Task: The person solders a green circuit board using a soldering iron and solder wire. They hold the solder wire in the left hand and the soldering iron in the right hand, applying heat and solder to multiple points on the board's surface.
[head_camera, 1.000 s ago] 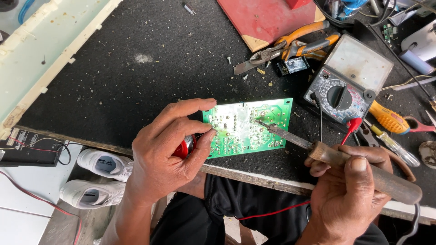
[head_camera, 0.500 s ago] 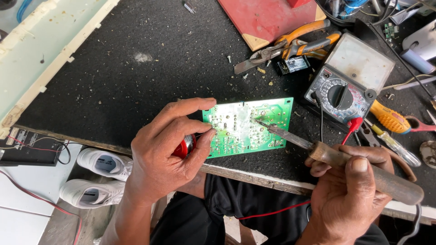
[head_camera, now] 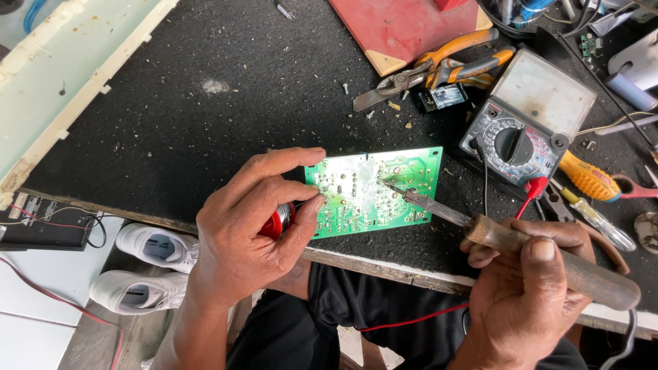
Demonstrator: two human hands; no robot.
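A green circuit board (head_camera: 373,192) lies solder side up near the front edge of a black workbench (head_camera: 205,137). My left hand (head_camera: 250,229) pinches the board's left edge, and a small red object (head_camera: 277,220) sits under the fingers. My right hand (head_camera: 528,288) grips the brown handle of a soldering iron (head_camera: 521,243), whose metal tip rests on the middle of the board.
An analog multimeter (head_camera: 524,127) with a red probe (head_camera: 533,190) sits right of the board. Orange-handled pliers (head_camera: 439,65) and a red board (head_camera: 404,27) lie behind. Screwdrivers (head_camera: 589,181) are at far right. White shoes (head_camera: 147,264) stand on the floor below.
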